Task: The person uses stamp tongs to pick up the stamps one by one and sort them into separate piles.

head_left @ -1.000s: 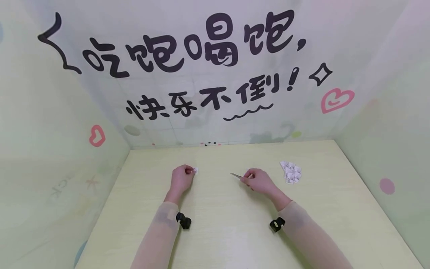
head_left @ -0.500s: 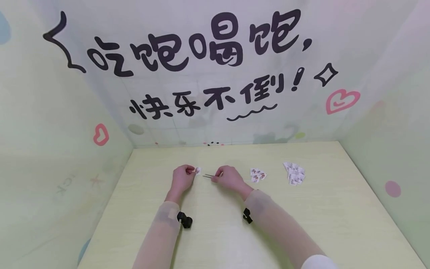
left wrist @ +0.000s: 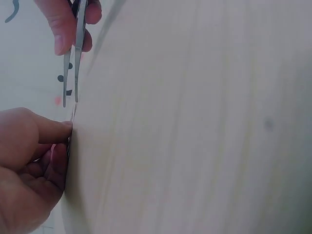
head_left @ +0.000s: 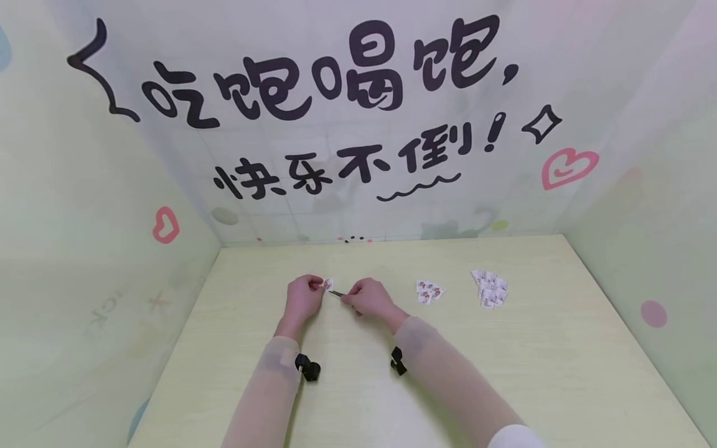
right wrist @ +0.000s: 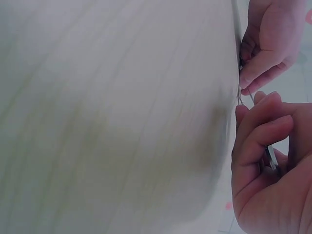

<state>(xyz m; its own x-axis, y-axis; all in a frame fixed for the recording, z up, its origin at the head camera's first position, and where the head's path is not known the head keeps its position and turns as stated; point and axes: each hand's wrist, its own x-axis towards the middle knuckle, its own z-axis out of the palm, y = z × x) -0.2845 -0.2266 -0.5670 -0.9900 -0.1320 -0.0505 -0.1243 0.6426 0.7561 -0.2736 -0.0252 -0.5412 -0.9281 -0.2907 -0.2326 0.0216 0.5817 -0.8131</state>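
Observation:
In the head view my left hand [head_left: 304,297] pinches a small white printed paper square [head_left: 328,284] between thumb and finger, low over the table. My right hand [head_left: 370,298] grips a pair of metal tweezers [head_left: 338,294] that points left, its tips right by the lower right edge of the square. The left wrist view shows the two arms of the tweezers [left wrist: 79,63] spread apart, just above the left fingertips [left wrist: 66,127]. Seen edge-on there, the paper is a thin sliver. In the right wrist view the curled fingers [right wrist: 261,146] partly hide the tweezers.
Right of the right hand lies a small group of printed paper squares [head_left: 429,291]. Farther right is a larger overlapping pile of similar squares [head_left: 493,290]. The pale wooden table [head_left: 358,398] meets a printed back wall [head_left: 313,218] and side walls.
My right hand has swung left with the tweezers to the paper square, uncovering the small group of squares. The left hand stays in place with its paper.

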